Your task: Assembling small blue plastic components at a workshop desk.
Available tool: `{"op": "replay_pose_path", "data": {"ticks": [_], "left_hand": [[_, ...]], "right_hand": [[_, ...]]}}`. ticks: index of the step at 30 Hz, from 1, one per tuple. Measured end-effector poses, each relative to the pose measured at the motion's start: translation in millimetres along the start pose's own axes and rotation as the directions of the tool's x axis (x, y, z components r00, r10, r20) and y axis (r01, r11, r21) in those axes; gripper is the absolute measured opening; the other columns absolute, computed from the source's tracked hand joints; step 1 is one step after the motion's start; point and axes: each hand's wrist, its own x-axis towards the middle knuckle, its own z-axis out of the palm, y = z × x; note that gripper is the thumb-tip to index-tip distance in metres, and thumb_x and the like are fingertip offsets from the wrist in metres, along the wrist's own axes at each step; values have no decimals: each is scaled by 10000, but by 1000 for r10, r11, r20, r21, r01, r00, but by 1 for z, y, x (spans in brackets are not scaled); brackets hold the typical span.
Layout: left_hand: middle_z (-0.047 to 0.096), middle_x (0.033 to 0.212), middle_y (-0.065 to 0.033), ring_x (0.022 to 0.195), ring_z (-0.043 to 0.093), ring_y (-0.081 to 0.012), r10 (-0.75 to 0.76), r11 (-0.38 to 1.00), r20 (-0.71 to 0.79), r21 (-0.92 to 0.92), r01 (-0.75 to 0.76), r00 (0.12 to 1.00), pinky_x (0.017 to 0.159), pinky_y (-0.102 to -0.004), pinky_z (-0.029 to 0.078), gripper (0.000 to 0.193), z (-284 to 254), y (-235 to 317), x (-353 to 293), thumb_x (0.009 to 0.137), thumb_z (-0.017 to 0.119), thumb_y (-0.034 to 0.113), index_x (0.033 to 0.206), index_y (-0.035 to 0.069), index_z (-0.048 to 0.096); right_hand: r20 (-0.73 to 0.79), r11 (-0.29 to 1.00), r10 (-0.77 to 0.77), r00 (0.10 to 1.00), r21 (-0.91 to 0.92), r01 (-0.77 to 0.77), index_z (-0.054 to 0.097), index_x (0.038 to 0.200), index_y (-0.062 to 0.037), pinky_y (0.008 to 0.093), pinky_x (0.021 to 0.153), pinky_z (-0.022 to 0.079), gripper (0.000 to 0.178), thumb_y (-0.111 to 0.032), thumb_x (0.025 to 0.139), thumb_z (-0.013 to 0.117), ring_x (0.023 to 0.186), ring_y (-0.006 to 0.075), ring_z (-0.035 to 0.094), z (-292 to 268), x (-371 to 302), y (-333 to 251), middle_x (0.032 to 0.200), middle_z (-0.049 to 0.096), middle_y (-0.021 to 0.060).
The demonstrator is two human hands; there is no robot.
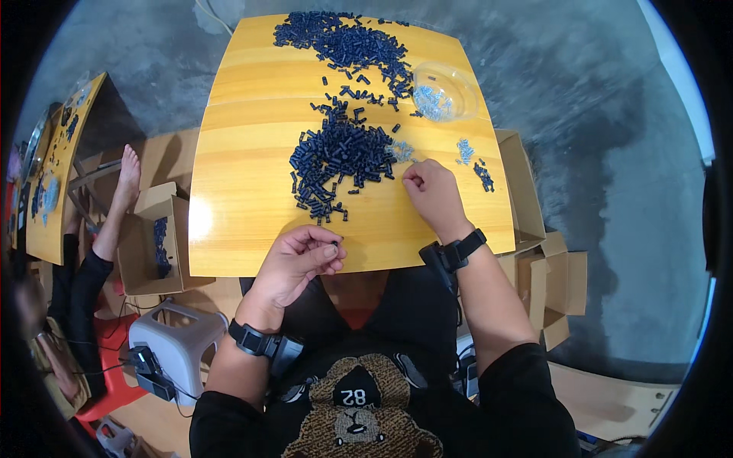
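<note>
Wooden table [46, 221] at the far left of the frame bears small dark parts, and beside it shows a co-worker's bare foot [130, 172]. Right of that, an open cardboard box [156, 284] holds dark parts, with a grey plastic stool [172, 332] below it at lower left.

At the centre, the left hand [294, 263] is over the near edge of a yellow wooden tabletop [244, 183]. Its thumb and index finger are almost closed on a small black piece [334, 243], which sits at their tips; the other fingers curl beneath. Above this hand, a heap of short black cylindrical parts [343, 153] spreads over the middle of the tabletop, and a second black heap [343, 42] lies at the top of the frame.

Small silvery pieces [401, 151] lie at the heap's right edge, just beyond the right hand [434, 191]. Its fingers are curled in toward the thumb; whether they grip anything cannot be told. Farther right are a clear round bowl [463, 88] of silvery pieces, a small silvery cluster [464, 151] and a small black cluster [483, 177].
</note>
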Motion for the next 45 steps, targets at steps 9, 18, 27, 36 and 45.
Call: {"op": "replay_pose_path", "data": {"ticks": [9,18,27,36,45], "left_hand": [[618,844,-81,704,581,-151,16,998,-51,-60,-19,999,649,-248,472,116,9,2,1,860,561,56,973,33,571],[642,850,-85,715,620,-142,24,989,-137,148,-3,990,623,-232,493,109,39,-17,-18,855,580,76,955,32,578],[645,828,-88,705,630,-142,83,974,-114,220,-56,990,614,-224,519,99,63,-25,-36,842,590,42,935,7,598],[644,803,-78,680,622,-117,9,991,-105,132,5,994,595,-199,517,90,62,-27,-47,817,613,27,906,11,606],[646,837,-85,698,619,-126,-25,996,-72,88,31,997,602,-202,512,109,66,-33,-44,817,615,27,925,14,611]], "right_hand": [[91,970,135,987,189,-150,567,695,-11,280,556,459,51,-53,692,595,574,172,553,-17,-20,-19,631,559,100],[244,849,-55,968,522,-83,583,756,-20,188,533,410,48,-44,726,611,602,35,500,-21,-82,-87,674,541,-6],[126,774,-55,991,632,-38,601,779,11,248,574,467,62,-26,729,605,621,132,577,-34,-110,-91,704,584,76],[62,745,-118,991,665,47,613,779,6,262,576,465,69,-20,716,612,629,156,589,-33,-123,-92,705,595,93],[83,762,-94,992,647,18,578,793,7,266,562,447,69,-3,727,589,617,158,566,-47,-121,-95,690,579,91]]}}
